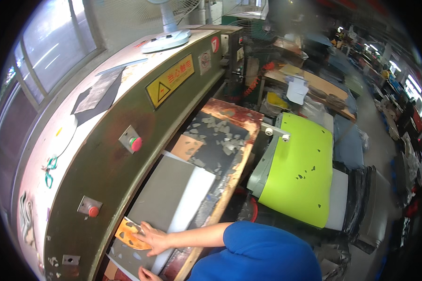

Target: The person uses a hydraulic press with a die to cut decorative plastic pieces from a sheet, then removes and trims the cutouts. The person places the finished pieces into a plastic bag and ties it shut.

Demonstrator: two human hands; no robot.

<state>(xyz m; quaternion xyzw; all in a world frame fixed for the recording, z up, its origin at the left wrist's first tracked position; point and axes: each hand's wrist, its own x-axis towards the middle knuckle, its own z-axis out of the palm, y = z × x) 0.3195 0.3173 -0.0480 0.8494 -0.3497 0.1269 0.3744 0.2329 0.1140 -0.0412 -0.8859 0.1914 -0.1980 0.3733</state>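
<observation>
An orange flat piece with dark cut-outs (130, 234) lies on a dark grey sheet (162, 187) on the machine's bed. My right hand (155, 238) rests on its right edge, fingers spread apart. My left hand (147, 275) shows only in part at the lower edge, near the lower end of the bed; its grip is hidden. A white sheet (192, 194) sticks out from beneath the grey one. Further up the bed, many small grey scraps (220, 133) are scattered over a black surface, beside a tan piece (187, 146).
A green machine beam (108, 173) with red push buttons (136, 144) runs along the left. To the right lies a stack topped by a lime-green sheet (300, 164), with a metal bracket (276, 132) above its edge. A fan base (166, 41) stands on the beam.
</observation>
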